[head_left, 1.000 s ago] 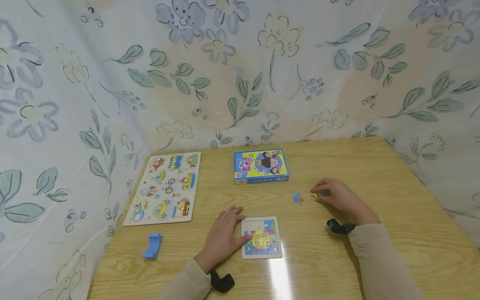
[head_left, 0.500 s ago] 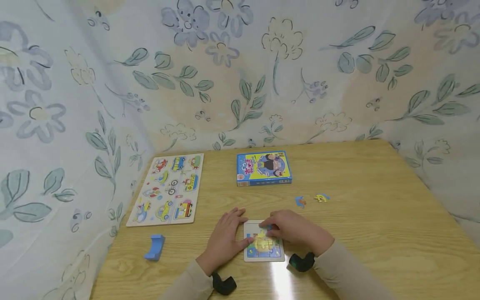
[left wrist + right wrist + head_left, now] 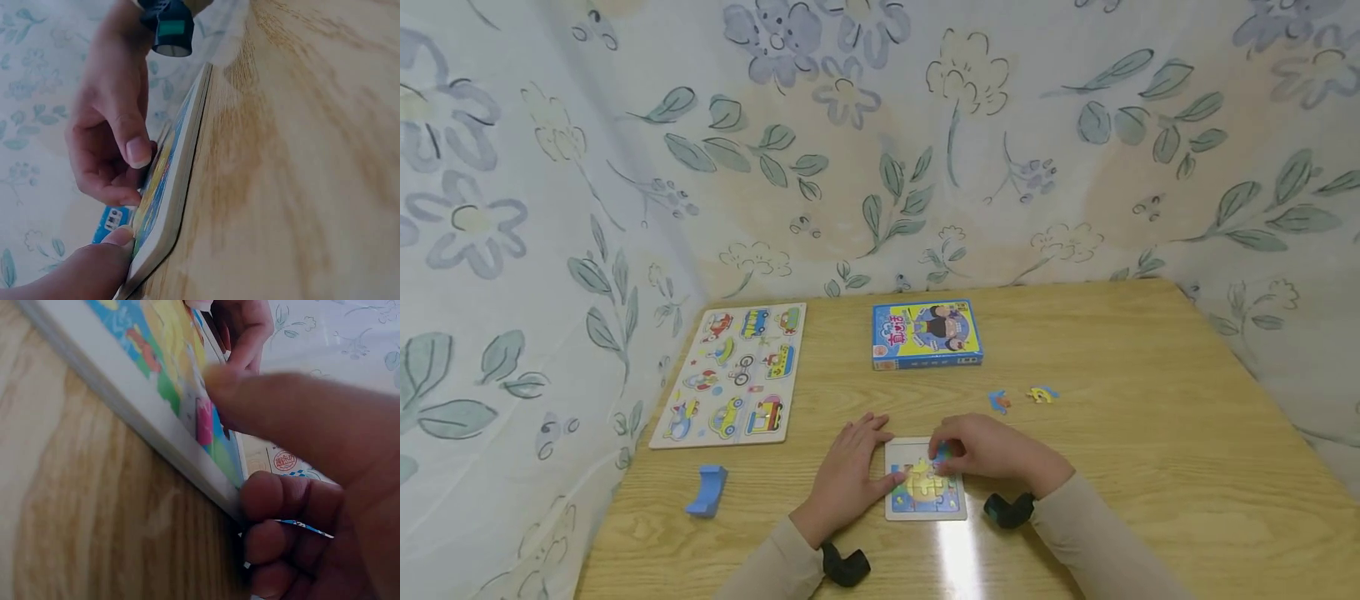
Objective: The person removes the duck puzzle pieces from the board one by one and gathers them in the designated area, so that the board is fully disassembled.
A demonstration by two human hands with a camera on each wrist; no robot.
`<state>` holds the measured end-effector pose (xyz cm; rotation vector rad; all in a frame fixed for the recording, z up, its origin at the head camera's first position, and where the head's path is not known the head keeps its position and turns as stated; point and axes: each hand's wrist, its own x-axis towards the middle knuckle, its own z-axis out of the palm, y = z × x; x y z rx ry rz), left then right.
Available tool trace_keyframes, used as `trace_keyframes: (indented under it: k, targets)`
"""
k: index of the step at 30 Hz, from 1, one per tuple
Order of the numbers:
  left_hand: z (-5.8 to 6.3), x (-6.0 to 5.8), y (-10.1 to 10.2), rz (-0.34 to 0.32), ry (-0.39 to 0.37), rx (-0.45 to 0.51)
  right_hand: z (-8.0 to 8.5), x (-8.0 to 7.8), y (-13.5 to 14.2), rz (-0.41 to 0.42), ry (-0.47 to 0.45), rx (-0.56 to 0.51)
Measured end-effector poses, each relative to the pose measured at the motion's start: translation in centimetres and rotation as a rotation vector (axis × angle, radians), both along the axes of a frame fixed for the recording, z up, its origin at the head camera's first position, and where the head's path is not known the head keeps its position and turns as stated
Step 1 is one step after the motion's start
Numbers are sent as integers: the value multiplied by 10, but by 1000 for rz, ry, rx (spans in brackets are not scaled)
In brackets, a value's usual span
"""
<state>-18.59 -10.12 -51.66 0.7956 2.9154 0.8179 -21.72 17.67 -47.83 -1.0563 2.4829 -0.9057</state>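
Note:
A small square jigsaw puzzle [image 3: 925, 510] lies in its pale frame on the table, with bare backing showing along its top. My left hand [image 3: 847, 467] lies along its left side with fingers stretched out. The left thumb [image 3: 119, 236] presses on the picture. Over the puzzle's upper right corner is my right hand [image 3: 992, 450]. Its thumb and curled index finger pinch at a blue-green puzzle piece [image 3: 942, 452], mostly hidden by the fingers. Beyond that hand lie two loose pieces, a blue and orange puzzle piece [image 3: 999, 401] and a yellow and blue puzzle piece [image 3: 1042, 394].
A blue and yellow boxed game [image 3: 927, 335] lies behind the puzzle. At the left is a wooden vehicle puzzle board [image 3: 730, 375]. Nearer me sits a blue curved block [image 3: 707, 491]. A floral cloth [image 3: 880, 167] hangs behind the wooden table [image 3: 1150, 375].
My right hand has let go of the yellow and blue piece, leaving it on the table, and come left and nearer to the puzzle's upper right corner. My left hand stays in place.

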Motion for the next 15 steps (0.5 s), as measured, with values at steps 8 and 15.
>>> trace_keyframes:
  k: [8, 15]
  targets:
    - [1, 0, 0, 1, -11, 2, -1, 1, -2, -5, 8, -17]
    - [0, 0, 0, 1, 13, 5, 4, -4, 5, -75, 48, -77]
